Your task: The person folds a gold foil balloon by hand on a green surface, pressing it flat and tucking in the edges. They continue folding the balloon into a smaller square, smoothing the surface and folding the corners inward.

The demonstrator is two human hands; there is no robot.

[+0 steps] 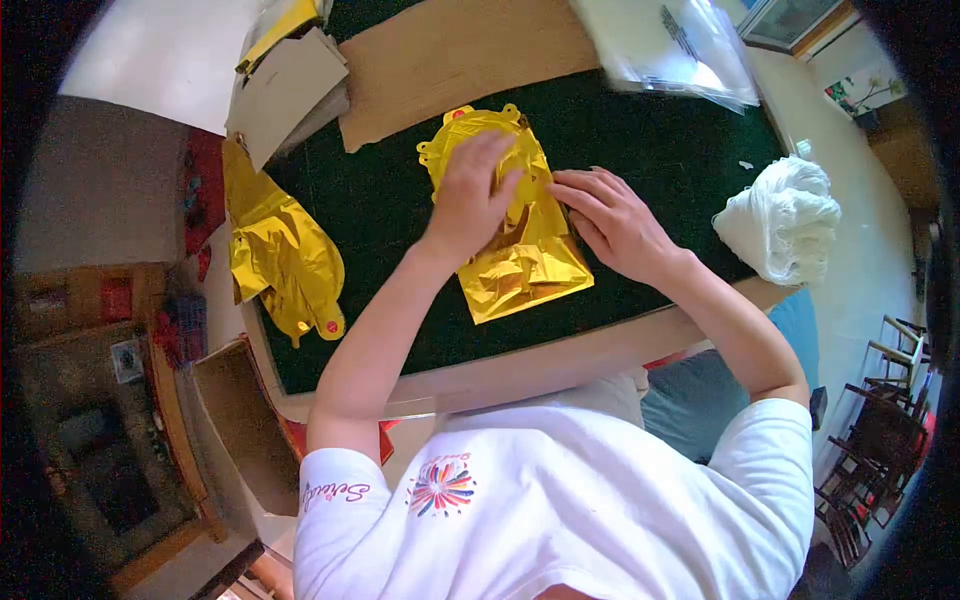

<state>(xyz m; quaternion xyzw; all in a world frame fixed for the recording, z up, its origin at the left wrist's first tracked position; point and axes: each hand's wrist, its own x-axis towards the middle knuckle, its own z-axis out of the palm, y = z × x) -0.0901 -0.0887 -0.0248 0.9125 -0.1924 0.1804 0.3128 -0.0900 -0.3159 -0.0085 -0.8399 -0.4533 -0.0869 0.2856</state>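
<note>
One gold foil piece (526, 282) is lying mid-bench (665, 130) beneath my hands, and uneven pressing could be creasing or skewing its thin film. Its long axis is running away from me, leaning slightly left, its tabbed end pointing farside. My left hand (468, 200) is spreading its grip over it; my right hand (632, 228) is touching its edge, fingers nearly together, any pinching being impossible to tell.

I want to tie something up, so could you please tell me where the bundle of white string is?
In the head view, the bundle of white string lies at the right edge of the dark green tabletop.
</note>
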